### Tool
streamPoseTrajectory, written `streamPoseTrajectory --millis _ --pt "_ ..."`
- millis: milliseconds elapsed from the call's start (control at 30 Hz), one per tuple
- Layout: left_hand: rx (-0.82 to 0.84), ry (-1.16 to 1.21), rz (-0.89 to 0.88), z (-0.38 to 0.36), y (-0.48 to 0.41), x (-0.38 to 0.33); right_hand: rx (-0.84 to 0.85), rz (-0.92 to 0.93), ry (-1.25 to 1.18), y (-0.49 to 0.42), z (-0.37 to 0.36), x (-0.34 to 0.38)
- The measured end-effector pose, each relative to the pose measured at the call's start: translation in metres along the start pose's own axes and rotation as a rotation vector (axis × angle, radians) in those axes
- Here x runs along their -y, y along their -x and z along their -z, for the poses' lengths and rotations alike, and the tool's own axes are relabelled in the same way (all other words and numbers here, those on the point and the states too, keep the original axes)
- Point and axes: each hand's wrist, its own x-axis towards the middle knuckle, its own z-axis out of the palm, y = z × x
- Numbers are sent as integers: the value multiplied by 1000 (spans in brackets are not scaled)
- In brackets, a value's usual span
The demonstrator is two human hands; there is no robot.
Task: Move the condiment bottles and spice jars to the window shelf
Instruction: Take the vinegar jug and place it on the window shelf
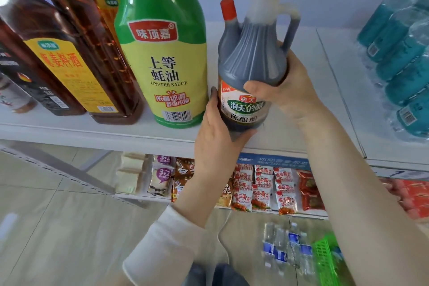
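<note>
A dark vinegar bottle (251, 58) with a handle and two red caps stands at the front of the white shelf (301, 137). My left hand (218, 137) grips its base from the left and below. My right hand (285, 88) grips its middle from the right, thumb across the label. To its left stands a green and yellow oyster sauce bottle (162, 53). Further left are tall amber cooking wine bottles (69, 53) and a dark bottle (39, 90).
Shrink-wrapped teal drink bottles (404, 58) lie on the shelf at the right. Snack packets (262, 190) fill a lower shelf. On the tiled floor are small water bottles (285, 248) and a green basket (325, 260).
</note>
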Motion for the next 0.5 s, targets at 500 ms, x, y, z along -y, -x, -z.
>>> streamPoseTrajectory --millis 500 --pt "119 169 -71 18 46 4 -18 112 -101 53 2 13"
